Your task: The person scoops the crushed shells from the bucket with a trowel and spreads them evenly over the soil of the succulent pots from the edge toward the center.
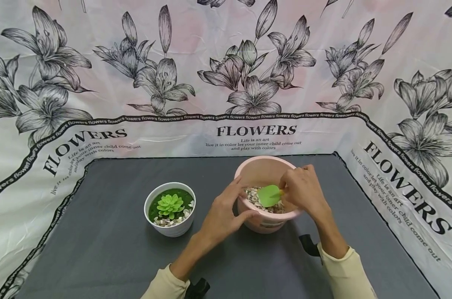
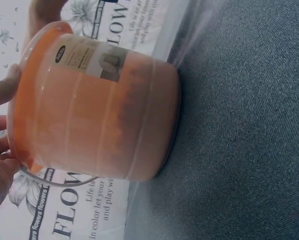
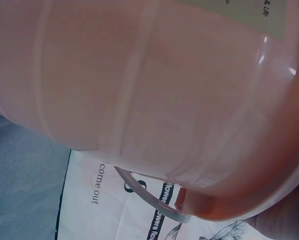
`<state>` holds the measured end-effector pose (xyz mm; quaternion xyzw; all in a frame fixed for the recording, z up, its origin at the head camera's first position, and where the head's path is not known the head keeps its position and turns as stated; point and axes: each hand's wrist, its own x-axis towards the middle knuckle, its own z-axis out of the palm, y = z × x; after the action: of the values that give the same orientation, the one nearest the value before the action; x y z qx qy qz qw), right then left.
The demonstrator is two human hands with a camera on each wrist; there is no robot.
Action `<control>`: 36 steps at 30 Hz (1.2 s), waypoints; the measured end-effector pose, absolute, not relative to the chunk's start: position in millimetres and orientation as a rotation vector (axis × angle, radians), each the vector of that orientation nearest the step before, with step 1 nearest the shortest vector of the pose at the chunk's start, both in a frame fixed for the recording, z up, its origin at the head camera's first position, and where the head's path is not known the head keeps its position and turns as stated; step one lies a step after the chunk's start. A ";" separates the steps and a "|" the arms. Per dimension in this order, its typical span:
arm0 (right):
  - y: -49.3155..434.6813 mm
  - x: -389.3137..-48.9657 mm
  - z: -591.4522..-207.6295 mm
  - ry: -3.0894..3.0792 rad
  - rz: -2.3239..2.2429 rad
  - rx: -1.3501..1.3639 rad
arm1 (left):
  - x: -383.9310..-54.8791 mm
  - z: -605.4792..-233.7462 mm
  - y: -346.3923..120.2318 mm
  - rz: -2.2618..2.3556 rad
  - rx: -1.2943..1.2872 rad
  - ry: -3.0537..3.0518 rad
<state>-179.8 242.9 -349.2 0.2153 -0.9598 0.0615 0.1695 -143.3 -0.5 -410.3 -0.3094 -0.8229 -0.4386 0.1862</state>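
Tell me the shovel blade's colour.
The shovel blade is bright green, clearest in the head view.

Head view bright, evenly lit, mostly sharp; light looks to come from above, source out of shot; soft shadows on the grey desk [image 1: 114,257], a faint one under the white pot [image 1: 173,229], a broader one from the pink bucket [image 1: 254,224] toward the near edge; mild sheen on the floral cloth [image 1: 16,224] past the desk's left edge; lettering [image 1: 409,191] past the right edge looks stretched; left wrist view dimmer, bluish, upper-left background washed out, pale glints on the bucket; right wrist view dim, hazy, bucket wall soft, small glare spots near its rim.
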 end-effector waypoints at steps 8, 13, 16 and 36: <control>244.8 -180.3 -349.5 -2.783 0.282 0.557 | -142.9 -409.3 0.1 -1.280 -0.818 -2.328; 245.5 -179.4 -346.6 -2.829 0.450 0.488 | -143.2 -409.7 -0.4 -1.285 -0.813 -2.338; 245.3 -178.9 -342.8 -2.840 0.518 0.475 | -143.2 -409.6 -0.8 -1.282 -0.804 -2.348; 265.1 -152.1 -313.7 -2.874 0.731 0.218 | -145.6 -410.0 -3.3 -1.306 -0.836 -2.317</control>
<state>-152.1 265.1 -313.7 0.0730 -0.9631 0.2449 0.0841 -145.6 -3.3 -410.0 -0.2953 -0.8180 -0.4613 0.1759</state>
